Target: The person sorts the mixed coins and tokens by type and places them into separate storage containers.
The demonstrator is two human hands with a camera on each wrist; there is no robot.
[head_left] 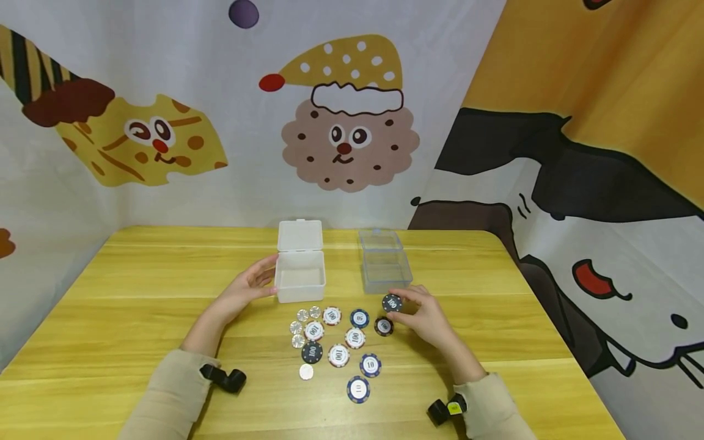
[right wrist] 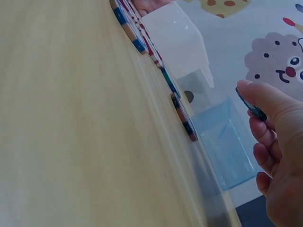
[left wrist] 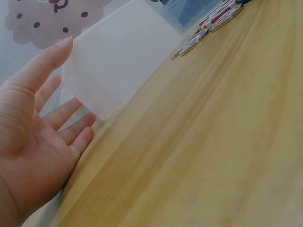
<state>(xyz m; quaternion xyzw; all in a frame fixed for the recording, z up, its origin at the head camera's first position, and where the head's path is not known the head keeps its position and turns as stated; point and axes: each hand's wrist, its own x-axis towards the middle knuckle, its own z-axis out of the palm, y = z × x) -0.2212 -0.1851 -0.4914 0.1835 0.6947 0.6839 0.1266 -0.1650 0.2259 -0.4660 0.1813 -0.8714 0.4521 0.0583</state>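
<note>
Between thumb and fingers, my right hand (head_left: 426,316) pinches a black poker chip (head_left: 392,303) marked 100, lifted off the table just in front of the clear box (head_left: 379,286). That box stands with its lid open, tipped back. My left hand (head_left: 250,286) is at the left side of a white plastic box (head_left: 300,294), also with its lid raised. In the left wrist view the fingers are loosely extended beside the white wall (left wrist: 118,61), not curled round it. A black-edged chip (head_left: 384,326) lies on the table below the held one.
Several red-edged white chips (head_left: 338,355), blue-edged chips (head_left: 359,389) and another black chip (head_left: 311,352) lie mid-table. Several small silver coins (head_left: 297,341) and a plain whitish disc (head_left: 306,371) lie left of them. A printed curtain (head_left: 220,201) hangs behind the wooden table (head_left: 137,342).
</note>
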